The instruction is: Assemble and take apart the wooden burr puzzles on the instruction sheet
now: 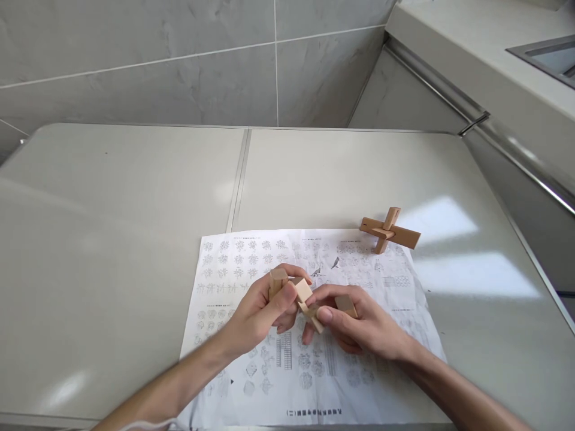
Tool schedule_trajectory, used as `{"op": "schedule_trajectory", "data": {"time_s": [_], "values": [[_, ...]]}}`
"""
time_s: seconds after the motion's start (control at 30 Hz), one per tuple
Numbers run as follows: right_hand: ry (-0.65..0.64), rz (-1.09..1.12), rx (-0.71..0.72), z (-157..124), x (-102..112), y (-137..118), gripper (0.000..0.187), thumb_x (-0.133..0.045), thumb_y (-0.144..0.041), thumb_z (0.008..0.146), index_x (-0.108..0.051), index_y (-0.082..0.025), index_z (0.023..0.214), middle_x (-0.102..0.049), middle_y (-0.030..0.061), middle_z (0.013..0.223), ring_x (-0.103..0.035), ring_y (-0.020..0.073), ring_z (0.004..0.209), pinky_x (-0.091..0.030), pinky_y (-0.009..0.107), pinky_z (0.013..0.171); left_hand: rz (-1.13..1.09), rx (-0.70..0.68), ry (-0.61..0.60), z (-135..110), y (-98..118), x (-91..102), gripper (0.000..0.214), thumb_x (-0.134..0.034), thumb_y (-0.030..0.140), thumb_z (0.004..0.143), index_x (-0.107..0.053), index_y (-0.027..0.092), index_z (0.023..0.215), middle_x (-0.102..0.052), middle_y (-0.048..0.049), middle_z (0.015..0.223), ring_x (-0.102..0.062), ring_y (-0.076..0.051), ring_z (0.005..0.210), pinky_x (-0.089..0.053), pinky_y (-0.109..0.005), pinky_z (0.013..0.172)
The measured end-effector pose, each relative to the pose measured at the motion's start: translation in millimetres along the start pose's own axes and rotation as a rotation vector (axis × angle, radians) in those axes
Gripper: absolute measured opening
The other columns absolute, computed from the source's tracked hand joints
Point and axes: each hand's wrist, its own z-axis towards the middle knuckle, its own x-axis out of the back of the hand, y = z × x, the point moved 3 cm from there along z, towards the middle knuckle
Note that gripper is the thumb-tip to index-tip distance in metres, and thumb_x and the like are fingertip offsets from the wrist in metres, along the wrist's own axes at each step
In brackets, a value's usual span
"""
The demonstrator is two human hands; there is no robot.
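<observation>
Partly inside each grip (259, 316) (369, 326), wooden blocks (302, 291).

Counts by kind, viewed remotely.
I count one left hand (260, 311), one right hand (362, 320), one table (112, 239), one printed sheet (377, 404), one wooden cross (387, 231); held wooden pieces (302, 291), partly hidden, I cannot number.

From here the blocks (303, 291) look pale tan, the cross (406, 237) a warmer orange-brown. The sheet (386, 401) is white, printed over in small grey patterns. The table (112, 239) is greyish white; the wall (179, 30), marbled grey crossed with white.
</observation>
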Motion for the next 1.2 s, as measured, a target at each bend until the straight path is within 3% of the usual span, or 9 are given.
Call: {"op": "schedule_trajectory", "data": {"time_s": [0.17, 0.3, 0.4, 0.53, 0.63, 0.73, 0.83, 0.97, 1.2], "values": [[0.086, 0.001, 0.083, 0.3, 3.3, -1.2, 0.031, -0.073, -0.050, 0.100, -0.071, -0.021, 0.111, -0.076, 0.0047, 0.086, -0.037, 0.0048, 0.040, -0.030, 0.021, 0.036, -0.201, 0.041, -0.006, 3.5, 0.0, 0.0, 0.059, -0.041, 0.070, 0.107, -0.060, 0.022, 0.135, -0.041, 0.0068, 0.070, -0.028, -0.008, 0.051, -0.038, -0.021, 0.046], [0.173, -0.062, 0.166, 0.2, 6.1, -4.2, 0.029, -0.077, -0.048, 0.097, -0.072, -0.021, 0.105, -0.069, 0.0022, 0.084, -0.038, 0.0059, 0.045, -0.031, 0.022, 0.040, -0.252, 0.086, -0.010, 6.1, 3.6, 0.4, 0.039, -0.050, 0.050, 0.110, -0.062, 0.022, 0.133, -0.048, 0.0027, 0.084, -0.034, -0.007, 0.052, -0.038, -0.019, 0.043], [0.217, -0.097, 0.233, 0.1, 7.1, -5.6, 0.025, -0.079, -0.045, 0.096, -0.073, -0.022, 0.103, -0.068, 0.0016, 0.084, -0.039, 0.0065, 0.049, -0.031, 0.023, 0.043, -0.222, 0.104, -0.032, 6.3, 4.9, -1.3, 0.034, -0.051, 0.047, 0.110, -0.066, 0.020, 0.125, -0.050, 0.0004, 0.090, -0.042, -0.008, 0.055, -0.039, -0.020, 0.045], [0.261, -0.113, 0.265, -1.3, 7.6, -4.6, 0.023, -0.079, -0.044, 0.097, -0.073, -0.024, 0.106, -0.070, 0.0022, 0.081, -0.049, 0.0114, 0.053, -0.037, 0.026, 0.049, -0.151, 0.085, -0.080, 6.2, 2.9, -5.0, 0.039, -0.048, 0.050, 0.112, -0.066, 0.017, 0.101, -0.056, -0.0033, 0.096, -0.054, -0.011, 0.072, -0.051, -0.028, 0.075], [0.358, -0.190, 0.263, -3.7, 9.0, -5.7, 0.024, -0.082, -0.044, 0.094, -0.075, -0.024, 0.106, -0.072, 0.0055, 0.085, -0.061, 0.0180, 0.064, -0.045, 0.031, 0.054, -0.208, 0.062, -0.028, 6.7, 0.4, -4.8, 0.038, -0.055, 0.049, 0.110, -0.064, 0.018, 0.090, -0.056, -0.0057, 0.108, -0.055, -0.016, 0.097, -0.048, -0.029, 0.094], [0.426, -0.324, 0.309, -4.5, 8.4, -9.4, 0.022, -0.085, -0.041, 0.093, -0.078, -0.025, 0.107, -0.075, 0.0061, 0.089, -0.062, 0.0182, 0.063, -0.048, 0.032, 0.053, -0.346, 0.051, -0.023, 6.4, -0.3, -4.4, 0.035, -0.056, 0.049, 0.109, -0.070, 0.019, 0.097, -0.055, -0.0079, 0.128, -0.054, -0.020, 0.115, -0.047, -0.030, 0.101], [0.452, -0.447, 0.467, -3.9, 5.2, -13.0, 0.019, -0.085, -0.033, 0.093, -0.079, -0.028, 0.110, -0.078, 0.0037, 0.091, -0.065, 0.0169, 0.063, -0.054, 0.031, 0.057, -0.446, 0.079, -0.084, 4.7, -0.3, -5.0, 0.032, -0.053, 0.044, 0.111, -0.075, 0.021, 0.115, -0.052, -0.0097, 0.146, -0.051, -0.024, 0.131, -0.044, -0.032, 0.109], [0.417, -0.502, 0.631, -2.1, 0.3, -12.0, 0.021, -0.083, -0.021, 0.094, -0.077, -0.029, 0.112, -0.082, 0.0025, 0.100, -0.078, 0.0201, 0.086, -0.064, 0.030, 0.073, -0.540, 0.130, -0.195, 2.2, -1.2, -8.3, 0.034, -0.049, 0.041, 0.112, -0.076, 0.020, 0.116, -0.059, -0.0111, 0.139, -0.052, -0.025, 0.134, -0.041, -0.032, 0.111], [0.401, -0.658, 0.835, -2.2, -6.9, -18.9, 0.023, -0.074, -0.006, 0.096, -0.072, -0.023, 0.111, -0.080, 0.0076, 0.102, -0.080, 0.0253, 0.099, -0.068, 0.040, 0.088, -0.748, 0.162, -0.218, 3.1, -1.5, -14.9, 0.026, -0.056, 0.032, 0.109, -0.075, 0.015, 0.116, -0.065, -0.0076, 0.111, -0.062, -0.018, 0.112, -0.044, -0.030, 0.108]]}}
